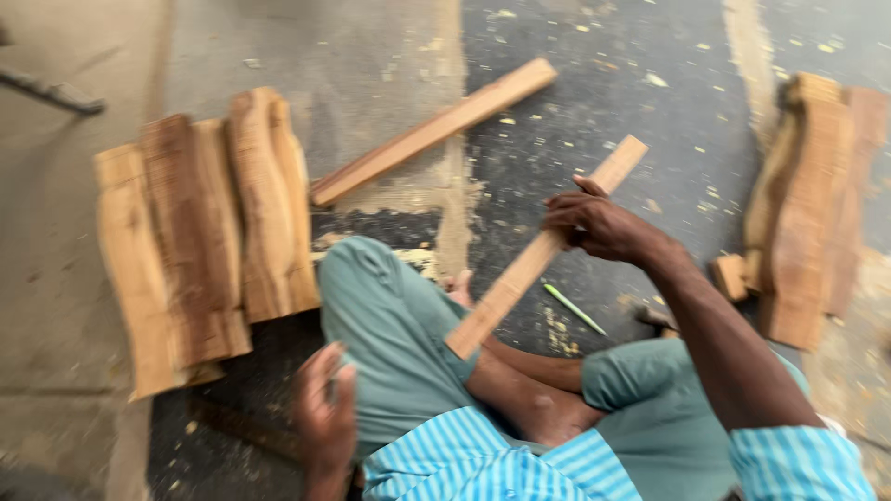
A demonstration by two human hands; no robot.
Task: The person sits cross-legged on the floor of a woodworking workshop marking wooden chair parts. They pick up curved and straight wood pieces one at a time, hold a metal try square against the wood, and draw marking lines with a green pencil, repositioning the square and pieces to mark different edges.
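Sawdust-strewn concrete floor (575,111); right hand (599,223) grips wood strip (543,250).

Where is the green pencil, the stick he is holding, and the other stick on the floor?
green pencil (574,308), head view, middle of its shaft.
held stick (520,275), head view, bare part below the hand.
floor stick (434,131), head view, middle of its length.

Single head-worn view, looking steeply down, close over the seated person's lap and the grey sawdust-strewn concrete floor (594,102).
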